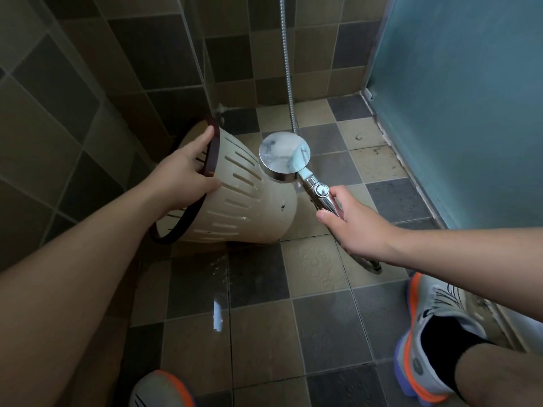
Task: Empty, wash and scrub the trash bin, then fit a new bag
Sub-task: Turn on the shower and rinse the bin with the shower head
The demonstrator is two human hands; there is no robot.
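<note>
the left hand grips the dark rim of the tilted cream trash bin; the right hand holds the chrome shower head by its handle, just beside the bin.

Colours, shower corner
Cream slotted bin showing dark maroon rim; chrome shower head; floor chequering beige and grey; shoes showing white, orange.

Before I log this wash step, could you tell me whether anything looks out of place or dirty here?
The trash bin is tipped on its side, held at the rim by the left hand, as washing requires. It has a dark smudge near the base. The floor tiles also carry dark specks.
</note>
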